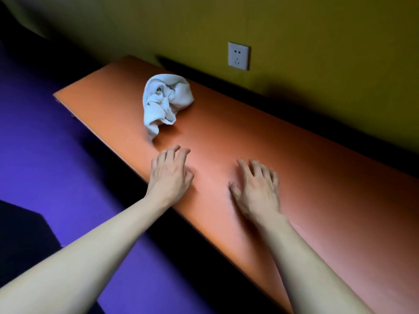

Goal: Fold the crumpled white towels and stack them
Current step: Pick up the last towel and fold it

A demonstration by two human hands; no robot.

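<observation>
Long orange wooden shelf [283,155] against an olive wall. Crumpled white terry towel [166,102] lies just beyond the left hand [170,175]; right hand [257,189] alongside, both empty, fingers loosely spread. Risk: dragging the towel sideways off the near edge.

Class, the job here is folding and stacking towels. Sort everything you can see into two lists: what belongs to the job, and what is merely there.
Belongs to the job:
crumpled white towel, lying unfolded on the orange table
left hand, holding nothing
right hand, holding nothing

Merely there:
wall socket
yellow wall
purple floor
</observation>
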